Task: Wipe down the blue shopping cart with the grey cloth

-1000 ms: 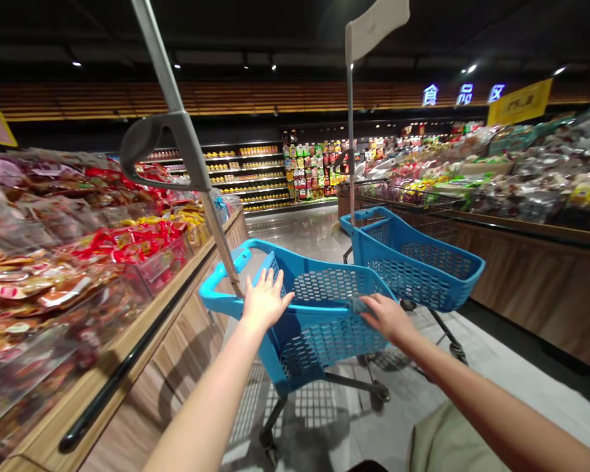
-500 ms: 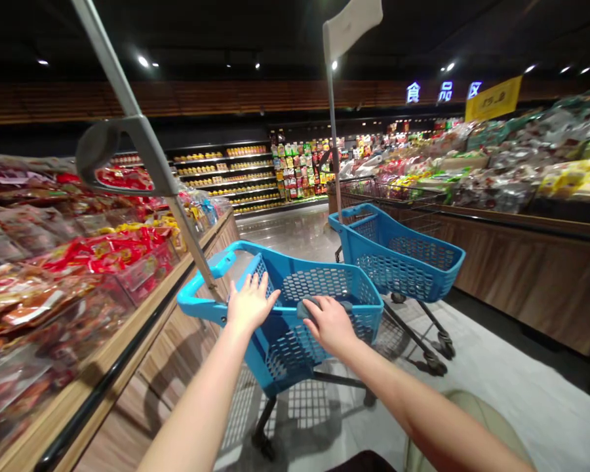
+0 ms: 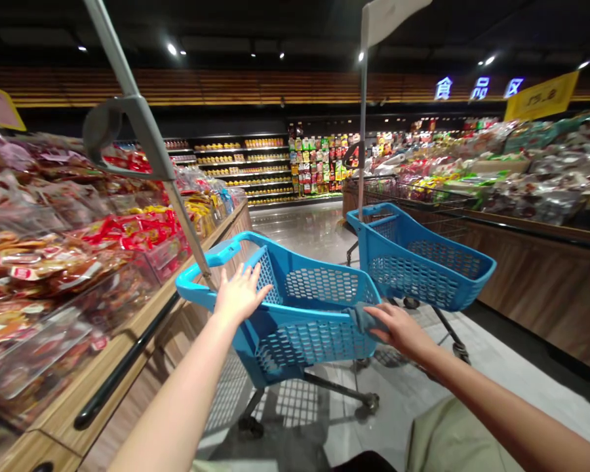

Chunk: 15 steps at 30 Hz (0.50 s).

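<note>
A blue plastic shopping cart (image 3: 319, 308) stands in front of me in a shop aisle. My left hand (image 3: 238, 295) lies flat on its near left rim, fingers spread. My right hand (image 3: 398, 328) presses a grey cloth (image 3: 364, 318) against the cart's right rim, fingers curled over it. A grey pole with a handle (image 3: 142, 131) rises slanting from the cart's left side.
A second blue cart (image 3: 417, 262) with a pole and white flag stands just beyond on the right. Long wooden display counters (image 3: 128, 354) piled with packaged food line both sides. Shelves of bottles stand at the aisle's far end.
My right hand slid with the cloth from the middle of the near rim to the cart's right corner. The left hand stayed on the left rim. The view swung slightly.
</note>
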Motion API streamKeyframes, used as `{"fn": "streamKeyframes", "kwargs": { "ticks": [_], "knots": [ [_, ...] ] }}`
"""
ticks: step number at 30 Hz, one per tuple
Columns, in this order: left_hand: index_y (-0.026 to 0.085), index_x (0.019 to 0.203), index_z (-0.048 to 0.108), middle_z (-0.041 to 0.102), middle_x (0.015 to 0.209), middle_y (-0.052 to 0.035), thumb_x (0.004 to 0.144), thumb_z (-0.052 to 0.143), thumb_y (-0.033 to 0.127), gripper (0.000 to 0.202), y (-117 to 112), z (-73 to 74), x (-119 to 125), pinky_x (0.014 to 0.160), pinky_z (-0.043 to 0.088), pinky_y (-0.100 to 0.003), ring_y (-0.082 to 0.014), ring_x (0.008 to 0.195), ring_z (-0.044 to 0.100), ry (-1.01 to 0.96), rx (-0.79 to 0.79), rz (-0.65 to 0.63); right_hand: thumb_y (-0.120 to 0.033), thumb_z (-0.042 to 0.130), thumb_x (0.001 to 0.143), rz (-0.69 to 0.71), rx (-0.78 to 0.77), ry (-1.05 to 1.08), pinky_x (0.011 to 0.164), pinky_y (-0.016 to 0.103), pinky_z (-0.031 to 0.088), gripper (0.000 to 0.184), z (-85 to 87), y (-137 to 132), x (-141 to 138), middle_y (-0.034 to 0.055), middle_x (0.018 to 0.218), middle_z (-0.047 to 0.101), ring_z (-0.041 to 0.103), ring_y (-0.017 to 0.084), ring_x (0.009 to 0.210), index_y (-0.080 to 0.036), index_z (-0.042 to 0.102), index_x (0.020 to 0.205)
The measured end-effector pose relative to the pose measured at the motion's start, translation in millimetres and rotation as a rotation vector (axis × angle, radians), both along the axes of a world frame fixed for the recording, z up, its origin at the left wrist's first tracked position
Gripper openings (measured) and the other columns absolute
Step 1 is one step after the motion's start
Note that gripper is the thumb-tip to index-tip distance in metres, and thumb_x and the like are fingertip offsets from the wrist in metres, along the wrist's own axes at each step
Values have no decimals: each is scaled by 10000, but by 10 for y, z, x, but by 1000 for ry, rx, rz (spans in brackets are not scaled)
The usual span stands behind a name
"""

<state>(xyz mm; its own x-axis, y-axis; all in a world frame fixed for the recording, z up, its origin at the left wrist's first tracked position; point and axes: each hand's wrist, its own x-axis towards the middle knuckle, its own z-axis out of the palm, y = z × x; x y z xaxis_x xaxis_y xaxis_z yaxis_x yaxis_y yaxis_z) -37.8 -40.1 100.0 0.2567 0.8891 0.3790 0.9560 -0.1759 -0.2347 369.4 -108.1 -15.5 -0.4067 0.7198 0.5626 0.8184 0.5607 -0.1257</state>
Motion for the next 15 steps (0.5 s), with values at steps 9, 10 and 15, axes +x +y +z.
{"fn": "streamKeyframes", "kwargs": {
  "ticks": [9,10,15],
  "knots": [
    [129,1493,319,265,1563,-183,948,258,588,715,10,-81,55,1140,90,-637,-325,1473,140,-21,71,66,-433,565,879,-69,-148,600,866,360,527,347,-43,-142,-411,80,1085,687,658,240,978,-213,621,1140],
    [142,1501,299,240,1574,-173,950,249,592,714,-27,-144,149,1142,109,-631,-317,1474,141,-37,55,20,-456,564,874,-94,-146,687,863,362,530,371,-8,-102,-400,82,1077,692,662,243,972,-204,617,1141],
    [198,1521,247,242,1582,-119,950,212,618,709,-202,-546,611,1153,152,-593,-273,1474,167,-101,-17,-168,-456,525,892,-129,-14,745,957,407,481,406,189,211,-223,91,1164,664,624,250,1062,-198,589,1198]
  ]
}}
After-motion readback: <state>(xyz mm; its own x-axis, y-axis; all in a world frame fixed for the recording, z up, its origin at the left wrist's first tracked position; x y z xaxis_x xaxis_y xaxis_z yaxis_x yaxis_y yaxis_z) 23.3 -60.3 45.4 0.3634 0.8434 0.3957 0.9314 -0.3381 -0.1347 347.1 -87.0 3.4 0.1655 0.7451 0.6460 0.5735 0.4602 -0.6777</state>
